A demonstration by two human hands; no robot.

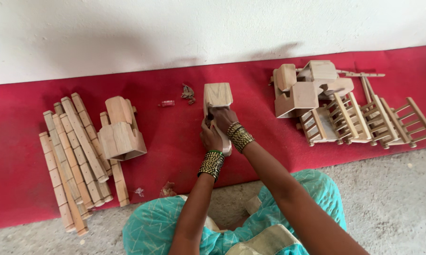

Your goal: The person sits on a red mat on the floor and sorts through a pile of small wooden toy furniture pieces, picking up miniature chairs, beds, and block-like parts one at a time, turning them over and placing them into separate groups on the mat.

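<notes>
Nearest the camera, teal patterned clothing [175, 222] covers the person's lap on the grey concrete floor [392, 203]. Both forearms reach forward onto the red mat [175, 137], each wrist stacked with green and gold bangles. Left hand [211, 138] grips the near end of a carved wooden block [217, 97], fingers wrapped around its side. Right hand [223, 118] clamps the same block just beyond, fingers curled over the top (something small and dark may be pinched there, too small to tell). The block lies mid-mat, pointing at the wall. Left of it, a bundle of notched wooden sticks [73, 156] lies beside two more shaped blocks [120, 130]. Right and farther: a pile of blocks [302, 87] touching slatted ladder-like wooden frames [364, 118]. Small scraps [188, 93] sit near the white wall [175, 28].
</notes>
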